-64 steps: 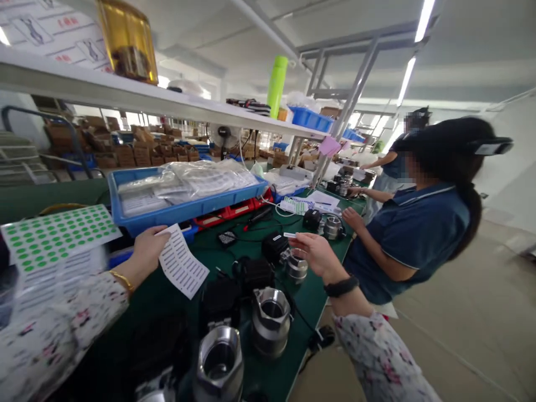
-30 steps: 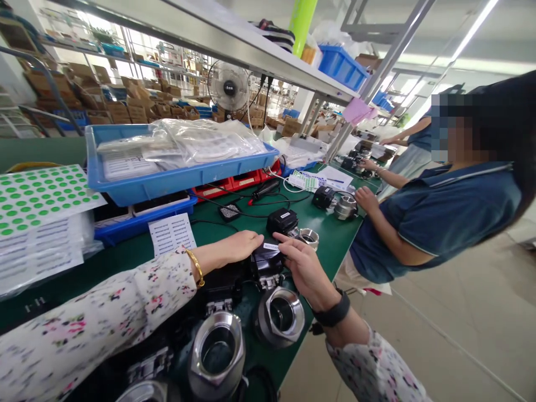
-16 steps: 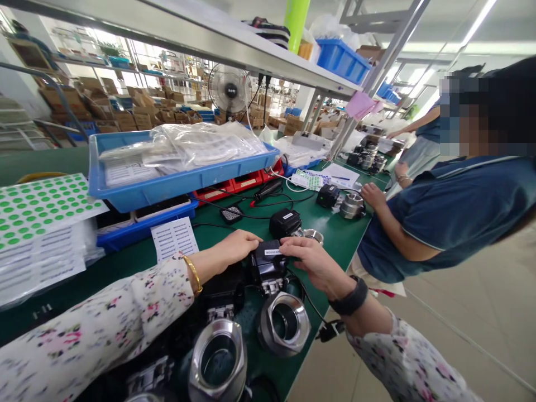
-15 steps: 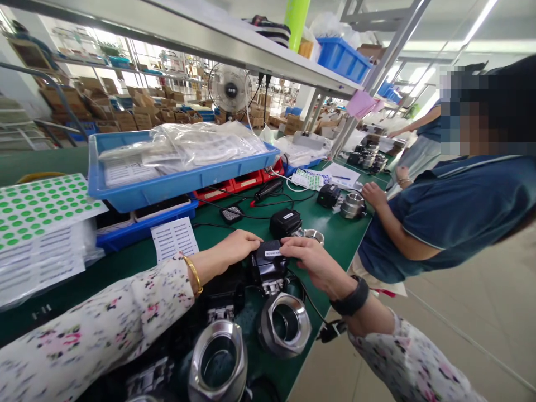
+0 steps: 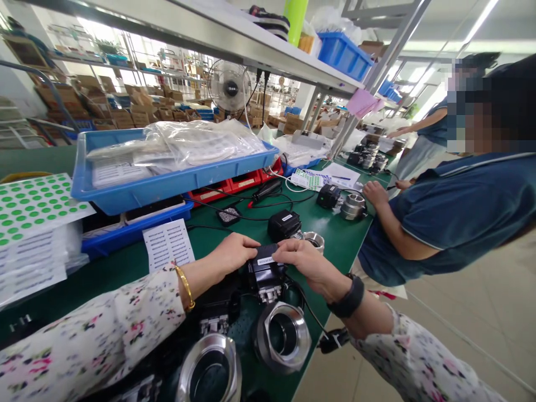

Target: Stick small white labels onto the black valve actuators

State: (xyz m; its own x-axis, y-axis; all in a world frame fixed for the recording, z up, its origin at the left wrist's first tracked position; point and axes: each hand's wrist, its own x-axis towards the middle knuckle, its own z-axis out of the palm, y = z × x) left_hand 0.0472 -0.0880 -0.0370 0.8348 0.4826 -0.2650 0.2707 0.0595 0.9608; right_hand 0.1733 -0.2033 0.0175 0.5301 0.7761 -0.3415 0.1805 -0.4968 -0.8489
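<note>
At the far left edge of the green bench (image 5: 125,268) lies a sheet of green dot stickers (image 5: 36,204), and beside it two stacked blue trays (image 5: 138,192), the upper one piled with clear plastic bags. Just in front of the lower tray a white label sheet (image 5: 168,243) lies flat on the bench. The left hand (image 5: 232,252), with a gold bangle at the wrist, rests against the left side of a black actuator box (image 5: 264,271), its fingers curled loosely round the box's top corner rather than clamped on it. The box sits near the front edge of the bench, mounted above a steel valve body (image 5: 282,336) whose open bore faces the camera; a second steel valve (image 5: 209,371) stands to its left. A narrow white label (image 5: 266,260) lies across the top face of the box, its long axis running left to right between the two hands. The right hand (image 5: 305,263) comes in from the right, fingers (image 5: 281,258) together and pressed flat on the label's right end, so this hand is the nearer one to the label and the left only steadies the box. Farther along the bench stand another black actuator (image 5: 285,223) and, towards the right-hand end, a co-worker in a blue shirt (image 5: 452,218) with a hand (image 5: 376,194) beside a further valve (image 5: 352,206).
</note>
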